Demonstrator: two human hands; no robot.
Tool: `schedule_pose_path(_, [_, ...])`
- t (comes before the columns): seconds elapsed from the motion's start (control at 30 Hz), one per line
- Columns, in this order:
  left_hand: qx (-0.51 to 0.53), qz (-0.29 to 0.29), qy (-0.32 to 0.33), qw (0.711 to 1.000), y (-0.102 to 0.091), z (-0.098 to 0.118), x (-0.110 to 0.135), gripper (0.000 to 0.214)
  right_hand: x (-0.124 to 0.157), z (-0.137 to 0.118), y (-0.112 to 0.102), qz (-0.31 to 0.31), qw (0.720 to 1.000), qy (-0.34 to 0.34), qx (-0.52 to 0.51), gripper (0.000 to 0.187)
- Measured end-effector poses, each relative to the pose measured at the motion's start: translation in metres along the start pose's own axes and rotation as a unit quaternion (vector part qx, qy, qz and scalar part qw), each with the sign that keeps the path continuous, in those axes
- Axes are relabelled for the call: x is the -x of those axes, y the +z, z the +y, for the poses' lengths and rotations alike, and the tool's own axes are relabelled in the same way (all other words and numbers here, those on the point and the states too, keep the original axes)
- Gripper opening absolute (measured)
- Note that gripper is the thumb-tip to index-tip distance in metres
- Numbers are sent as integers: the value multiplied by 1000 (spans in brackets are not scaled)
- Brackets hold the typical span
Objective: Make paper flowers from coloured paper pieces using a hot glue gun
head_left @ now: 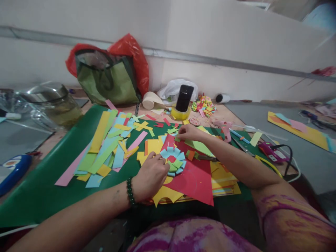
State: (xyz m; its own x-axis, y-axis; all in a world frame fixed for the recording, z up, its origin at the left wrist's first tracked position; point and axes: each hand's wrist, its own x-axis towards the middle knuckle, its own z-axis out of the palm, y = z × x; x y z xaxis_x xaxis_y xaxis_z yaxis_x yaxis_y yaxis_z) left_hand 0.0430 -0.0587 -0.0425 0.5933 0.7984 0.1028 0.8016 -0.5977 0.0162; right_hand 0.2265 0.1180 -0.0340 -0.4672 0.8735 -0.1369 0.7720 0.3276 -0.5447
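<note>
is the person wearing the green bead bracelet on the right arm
No, the green bead bracelet is around the wrist, just behind the left hand.

Left hand (152, 175) at flower (175, 164) (paper)

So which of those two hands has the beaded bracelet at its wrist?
The left hand, nearer the person's body: dark green beads circle its wrist. The right hand, farther out, shows a bare wrist.

paper rosette (177, 163): matt | red sheet (196, 180): smooth paper | jar lid (49, 92): shiny metal | red bag (139, 64): glossy plastic
</note>
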Motion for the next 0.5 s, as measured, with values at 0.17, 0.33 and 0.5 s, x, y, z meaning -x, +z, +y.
schedule_pose_path(0.17, [5, 4, 3, 1000, 0, 0, 0, 16, 29, -4, -19, 29, 993, 12, -113, 18])
schedule_pose_path(0.33, [-4, 22, 12, 1000, 3, 1, 0, 14, 69, -23, -12, -23, 970, -36, -237, 21])
schedule_pose_path(0.5, [-3, 32, 17, 999, 3, 0, 0, 16, 79, -34, 11, -64, 982, -43, -172, 15])
